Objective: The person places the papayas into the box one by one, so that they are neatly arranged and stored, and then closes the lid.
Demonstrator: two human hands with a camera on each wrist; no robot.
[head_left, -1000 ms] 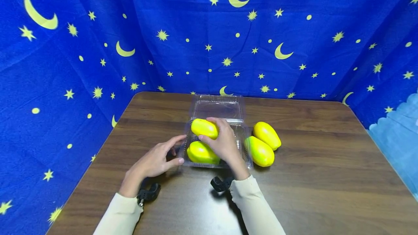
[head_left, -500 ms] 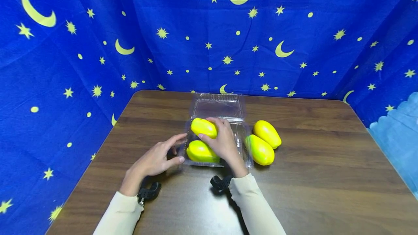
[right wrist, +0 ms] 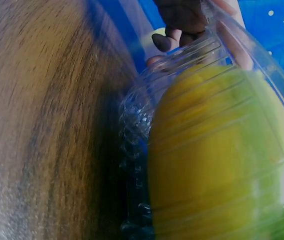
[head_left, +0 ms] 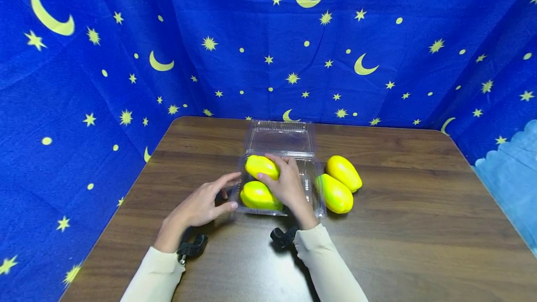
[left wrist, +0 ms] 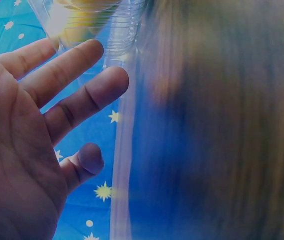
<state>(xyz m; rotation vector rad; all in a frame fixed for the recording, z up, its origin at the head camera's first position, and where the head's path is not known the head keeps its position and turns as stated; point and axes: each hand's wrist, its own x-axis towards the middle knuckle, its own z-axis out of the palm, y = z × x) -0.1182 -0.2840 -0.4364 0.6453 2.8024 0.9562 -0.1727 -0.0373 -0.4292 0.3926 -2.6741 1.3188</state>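
Observation:
A hinged clear plastic container (head_left: 309, 185) lies with its lid (head_left: 280, 139) laid back behind it. In its left half are two yellow mangoes, a far mango (head_left: 259, 166) and a near mango (head_left: 258, 195) with a green underside. My right hand (head_left: 287, 183) grips the right end of the far mango, thumb toward me and fingers over the back. My left hand (head_left: 201, 204) stays at the container's left wall, fingers and thumb extended and holding nothing. The left wrist view shows these fingers (left wrist: 67, 70) beside the clear wall. The right wrist view shows a mango (right wrist: 216, 150) through the plastic.
Against the container's right side lie two more mangoes, a nearer mango (head_left: 335, 195) and a farther mango (head_left: 344, 173), on the brown wooden table (head_left: 411, 209). A blue cloth (head_left: 251, 27) with moons and stars hangs behind the table.
The far mango has settled slightly lower in the container, with my right hand still holding it. My left hand stays at the left wall.

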